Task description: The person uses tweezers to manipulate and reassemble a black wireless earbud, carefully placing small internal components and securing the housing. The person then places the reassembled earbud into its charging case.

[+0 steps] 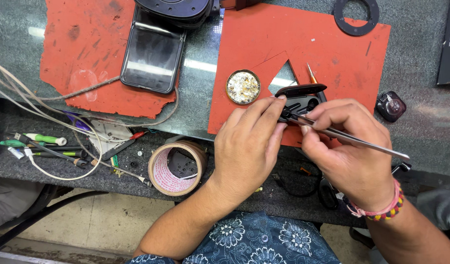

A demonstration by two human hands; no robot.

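Note:
A small black earbud case (303, 99) with its lid open rests on the right red mat (332, 54). My left hand (249, 142) grips the case from the left, fingers against its edge. My right hand (349, 146) pinches metal tweezers (352, 139), whose tips reach into the case's inside. A beaded band circles my right wrist.
A round tin of brass wool (243, 87) sits left of the case. A dark phone (153, 51) lies between two red mats. A tape roll (176, 167), screwdrivers (44, 142) and cables lie at the near edge. A small dark bottle (391, 106) stands right; a black ring (356, 16) lies at the back.

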